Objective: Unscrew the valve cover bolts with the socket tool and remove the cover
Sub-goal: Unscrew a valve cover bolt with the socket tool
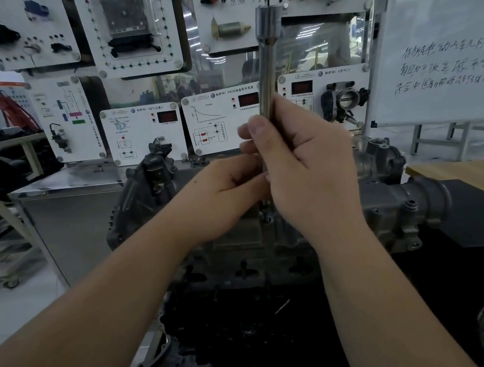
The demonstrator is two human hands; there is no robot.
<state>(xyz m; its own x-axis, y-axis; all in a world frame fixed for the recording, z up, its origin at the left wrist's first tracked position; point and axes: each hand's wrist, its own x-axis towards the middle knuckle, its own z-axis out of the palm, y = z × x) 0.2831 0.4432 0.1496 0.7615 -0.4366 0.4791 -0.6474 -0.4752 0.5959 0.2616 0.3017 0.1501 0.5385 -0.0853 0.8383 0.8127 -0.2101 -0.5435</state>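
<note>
One socket tool [268,64] upright — gripped by right hand [300,160], left hand [229,184].

The socket tool [268,64] stands upright above the engine [384,214] — right hand [307,171] around its shaft, left hand [226,190] just left, touching. Panels [142,133] stand behind; whiteboard [442,48] far right.

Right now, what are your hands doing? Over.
Right hand gripping socket tool, upright. Left hand pinching its lower end. Engine beneath, nothing blocking.
</note>
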